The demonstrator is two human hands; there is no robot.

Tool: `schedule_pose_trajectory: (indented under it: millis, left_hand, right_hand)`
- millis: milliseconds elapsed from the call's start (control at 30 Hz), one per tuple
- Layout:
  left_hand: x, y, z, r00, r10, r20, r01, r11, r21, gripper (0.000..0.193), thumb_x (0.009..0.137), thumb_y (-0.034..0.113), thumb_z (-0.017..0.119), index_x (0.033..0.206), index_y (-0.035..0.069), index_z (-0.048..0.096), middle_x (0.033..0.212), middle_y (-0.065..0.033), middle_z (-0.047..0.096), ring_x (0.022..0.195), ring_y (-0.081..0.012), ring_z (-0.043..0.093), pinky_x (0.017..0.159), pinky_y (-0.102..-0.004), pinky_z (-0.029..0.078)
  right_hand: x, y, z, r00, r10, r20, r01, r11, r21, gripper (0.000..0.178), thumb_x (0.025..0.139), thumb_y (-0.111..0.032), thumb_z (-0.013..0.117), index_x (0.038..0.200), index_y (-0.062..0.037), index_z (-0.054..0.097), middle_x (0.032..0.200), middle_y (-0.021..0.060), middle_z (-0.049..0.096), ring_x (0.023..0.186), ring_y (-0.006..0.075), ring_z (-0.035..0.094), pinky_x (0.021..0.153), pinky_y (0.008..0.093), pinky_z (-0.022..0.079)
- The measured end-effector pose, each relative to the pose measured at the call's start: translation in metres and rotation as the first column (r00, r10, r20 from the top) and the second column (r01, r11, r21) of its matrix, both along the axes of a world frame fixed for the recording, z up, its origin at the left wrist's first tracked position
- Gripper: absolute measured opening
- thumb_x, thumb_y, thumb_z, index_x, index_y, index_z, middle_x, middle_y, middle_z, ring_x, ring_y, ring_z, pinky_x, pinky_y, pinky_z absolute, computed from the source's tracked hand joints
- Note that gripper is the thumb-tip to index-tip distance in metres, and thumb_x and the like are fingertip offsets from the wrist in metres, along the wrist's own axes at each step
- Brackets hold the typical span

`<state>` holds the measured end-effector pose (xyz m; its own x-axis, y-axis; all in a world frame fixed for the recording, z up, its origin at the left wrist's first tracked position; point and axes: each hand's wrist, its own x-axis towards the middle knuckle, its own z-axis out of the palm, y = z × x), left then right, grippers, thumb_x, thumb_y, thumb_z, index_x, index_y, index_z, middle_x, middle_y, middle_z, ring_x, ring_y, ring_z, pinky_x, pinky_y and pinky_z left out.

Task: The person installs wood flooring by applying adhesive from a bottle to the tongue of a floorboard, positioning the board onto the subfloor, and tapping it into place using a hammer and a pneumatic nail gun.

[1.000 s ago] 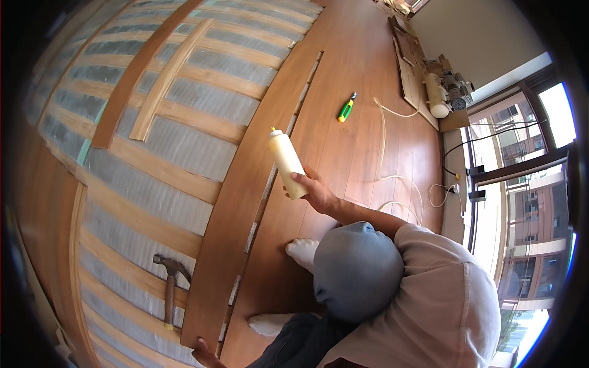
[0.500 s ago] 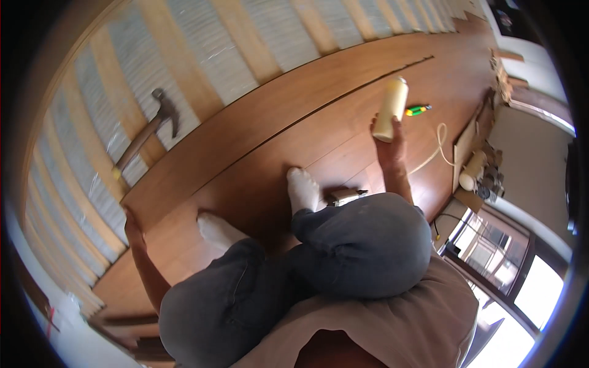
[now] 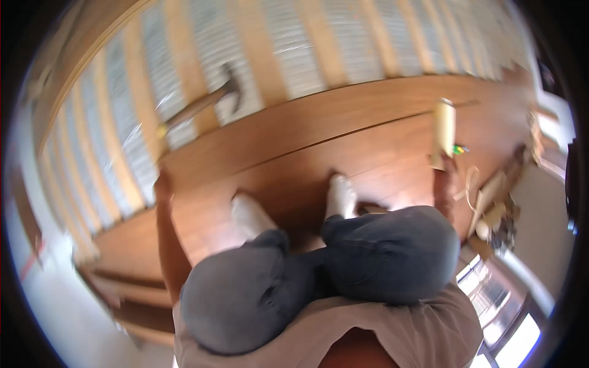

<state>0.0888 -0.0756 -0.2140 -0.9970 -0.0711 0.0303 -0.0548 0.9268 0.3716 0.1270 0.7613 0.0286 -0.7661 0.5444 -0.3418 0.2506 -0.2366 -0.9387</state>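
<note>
My right hand [image 3: 445,170] is closed around the lower end of a pale yellow cylindrical bottle [image 3: 444,126], held up over the wooden floor at the right. At the left, my left hand [image 3: 164,187] is against the left end of a long reddish-brown floorboard [image 3: 257,134]; blur hides how its fingers lie. A dark, narrow gap [image 3: 319,142] runs along this board's near side, between it and the laid floor [image 3: 380,159]. Beyond the board, a claw hammer [image 3: 199,105] with a wooden handle rests across the pale battens.
Wooden battens [image 3: 322,43] alternate with silvery plastic-covered strips on the far side. A green and yellow tool [image 3: 460,149] lies just right of the bottle, near a pale looped cord [image 3: 471,186]. Assorted items [image 3: 502,224] sit along the right wall. My socked feet [image 3: 341,195] stand on the floor.
The whole view has swung, so the floor, hammer and hands appear farther right. The bottle stands more upright in the picture and remains in my right hand; my left hand is still at the board's end.
</note>
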Motion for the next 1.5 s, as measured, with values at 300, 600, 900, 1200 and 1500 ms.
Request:
schedule_pose_trajectory:
  millis: [300,600,900,1200,1500]
  left_hand:
    - [-0.037,0.017,0.033,0.655,0.468,0.593,-0.654,0.744,0.136,0.088,0.089,0.071,0.036,0.125,-0.007,0.054,0.120,-0.0236,0.060,0.106,-0.0347,0.058,0.090,-0.0378,0.048]
    - [-0.079,0.048,0.053,0.730,0.241,0.639,-0.412,0.902,0.130,0.076,0.086,0.067,0.041,0.111,-0.003,0.054,0.103,-0.0205,0.059,0.090,-0.0322,0.056,0.077,-0.0370,0.047]
    - [-0.180,0.093,0.048,0.709,0.177,0.683,-0.326,0.940,0.095,0.057,0.085,0.058,0.049,0.095,0.002,0.054,0.086,-0.0153,0.056,0.073,-0.0265,0.053,0.064,-0.0340,0.044]
    - [-0.226,0.095,0.047,0.620,0.142,0.772,-0.308,0.949,0.072,0.042,0.084,0.049,0.056,0.079,0.007,0.054,0.070,-0.0102,0.052,0.057,-0.0207,0.049,0.051,-0.0310,0.041]
    - [-0.179,0.022,0.105,0.311,0.310,0.899,-0.433,0.888,-0.156,0.035,0.082,0.039,0.064,0.062,0.012,0.053,0.054,-0.0051,0.049,0.040,-0.0149,0.046,0.037,-0.0280,0.039]
  right_hand:
    - [0.035,0.043,0.105,0.979,-0.146,0.143,0.083,0.923,0.375,0.056,0.076,-0.026,0.072,0.121,0.0037,0.055,0.102,0.0072,0.059,0.098,0.0160,0.052,0.084,0.0305,0.041]
    - [-0.007,0.075,0.185,0.900,-0.177,-0.399,0.329,0.876,0.352,0.055,0.082,-0.027,0.072,0.121,0.0033,0.048,0.102,0.0073,0.058,0.099,0.0168,0.055,0.094,0.0329,0.041]
    - [-0.068,0.020,0.154,0.967,-0.005,-0.253,0.046,0.986,0.158,0.055,0.077,-0.021,0.078,0.121,-0.0050,0.049,0.108,0.0074,0.060,0.105,0.0228,0.058,0.093,0.0427,0.048]
    - [-0.128,-0.051,0.140,0.887,0.410,-0.212,-0.351,0.898,0.265,0.064,0.068,-0.019,0.085,0.120,-0.0013,0.051,0.109,0.0084,0.060,0.106,0.0188,0.054,0.094,0.0339,0.044]
    - [-0.186,-0.157,0.062,0.845,0.457,-0.277,-0.472,0.881,0.013,0.037,0.076,-0.015,0.078,0.104,0.0027,0.061,0.098,0.0105,0.066,0.093,0.0171,0.062,0.084,0.0307,0.049]
